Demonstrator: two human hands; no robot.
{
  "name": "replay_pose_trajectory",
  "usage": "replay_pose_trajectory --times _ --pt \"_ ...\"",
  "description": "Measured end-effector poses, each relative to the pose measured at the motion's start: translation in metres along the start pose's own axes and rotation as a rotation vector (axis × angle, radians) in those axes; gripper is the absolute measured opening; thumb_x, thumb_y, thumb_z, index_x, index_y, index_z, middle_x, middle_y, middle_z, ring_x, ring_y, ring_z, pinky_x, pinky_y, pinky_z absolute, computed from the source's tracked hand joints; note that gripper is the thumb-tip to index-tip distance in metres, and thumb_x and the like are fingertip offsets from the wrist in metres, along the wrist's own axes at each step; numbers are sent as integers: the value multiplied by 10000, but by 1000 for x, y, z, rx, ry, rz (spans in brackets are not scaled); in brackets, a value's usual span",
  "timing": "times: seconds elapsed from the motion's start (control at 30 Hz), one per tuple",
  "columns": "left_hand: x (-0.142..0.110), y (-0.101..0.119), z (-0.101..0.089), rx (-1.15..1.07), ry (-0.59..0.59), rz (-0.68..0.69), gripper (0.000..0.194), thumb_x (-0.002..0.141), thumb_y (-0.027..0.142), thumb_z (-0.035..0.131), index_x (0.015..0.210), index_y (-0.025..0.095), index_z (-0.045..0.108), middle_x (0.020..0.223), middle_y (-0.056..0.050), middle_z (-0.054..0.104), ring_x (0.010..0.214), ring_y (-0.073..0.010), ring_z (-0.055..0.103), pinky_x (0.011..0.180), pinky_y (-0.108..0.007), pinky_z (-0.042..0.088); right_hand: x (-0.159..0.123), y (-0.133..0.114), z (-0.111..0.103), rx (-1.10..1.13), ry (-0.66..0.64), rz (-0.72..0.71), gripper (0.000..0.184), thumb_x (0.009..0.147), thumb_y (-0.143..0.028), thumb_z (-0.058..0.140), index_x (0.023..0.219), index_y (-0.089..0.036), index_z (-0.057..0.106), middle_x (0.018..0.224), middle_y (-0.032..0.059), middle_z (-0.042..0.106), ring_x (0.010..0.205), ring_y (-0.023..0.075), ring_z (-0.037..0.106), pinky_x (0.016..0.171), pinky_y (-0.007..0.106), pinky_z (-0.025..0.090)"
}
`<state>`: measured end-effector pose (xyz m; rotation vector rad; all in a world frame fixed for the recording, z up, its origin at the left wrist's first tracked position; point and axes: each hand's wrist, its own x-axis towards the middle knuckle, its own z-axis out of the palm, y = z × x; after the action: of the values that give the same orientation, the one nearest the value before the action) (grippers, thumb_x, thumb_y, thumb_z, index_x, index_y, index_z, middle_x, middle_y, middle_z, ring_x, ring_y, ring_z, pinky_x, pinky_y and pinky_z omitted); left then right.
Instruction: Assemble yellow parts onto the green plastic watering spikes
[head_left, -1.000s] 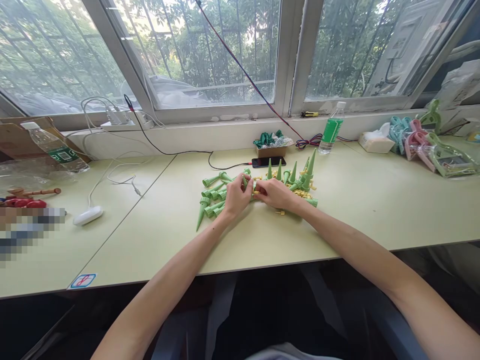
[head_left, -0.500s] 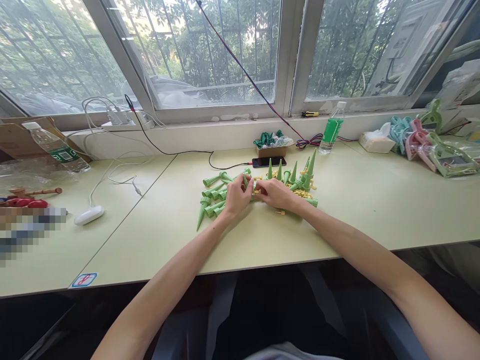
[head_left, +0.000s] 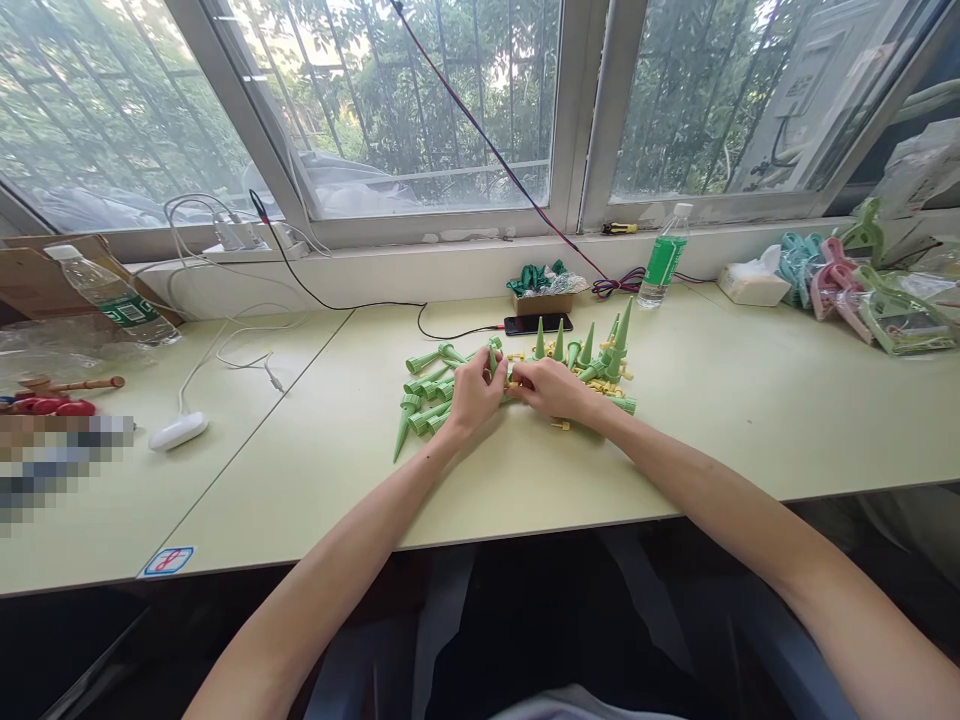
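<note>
Neither hand has visibly moved since half a second ago. The left hand [head_left: 477, 392] has its fingertips closed on a green plastic spike [head_left: 493, 362]; the right hand [head_left: 549, 386], just beside it, pinches a small yellow piece [head_left: 513, 383]. Both work well in from the front edge of the pale table [head_left: 750, 400], which stretches wide to either side, beneath barred windows [head_left: 420, 110].

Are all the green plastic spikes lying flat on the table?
No, several green plastic spikes point upward beyond the right hand.
</note>
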<state>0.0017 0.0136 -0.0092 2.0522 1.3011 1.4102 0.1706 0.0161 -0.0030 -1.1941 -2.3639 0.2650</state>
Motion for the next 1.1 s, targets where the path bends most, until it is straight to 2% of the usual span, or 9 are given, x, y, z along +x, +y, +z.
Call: replay_pose_trajectory --times 0.13,0.5,0.8,1.1 --pt "-1 0 0 -10 -1 2 220 923 338 557 771 204 473 680 28 573 481 -84 393 534 -262 344 0 -2 -1 -9 -3 9 247 956 -322 615 755 -183 584 709 27 616 605 130 451 601 255 274" --pt "-1 1 -1 -29 -20 -24 259 942 376 532 761 202 465 686 21 573 496 -87 426 523 -254 334 0 -3 -3 -54 -13 51 261 972 -326 609 762 -173 612 720 42 644 630 136 493 599 252 277" --pt "0 3 -2 -19 -19 -45 362 996 445 459 737 196 505 666 -9 632 527 -114 490 556 -267 373 -1 -5 -5 38 53 4 187 909 -332 705 838 -166 656 673 5 638 589 112 488 615 246 295" --pt "0 3 -1 8 -35 28 469 1010 539 425 735 193 581 683 -29 624 599 -146 532 585 -286 387 -1 -3 -2 66 90 -56 260 908 -318 651 693 -172 646 579 -18 561 535 92 409 592 244 291"
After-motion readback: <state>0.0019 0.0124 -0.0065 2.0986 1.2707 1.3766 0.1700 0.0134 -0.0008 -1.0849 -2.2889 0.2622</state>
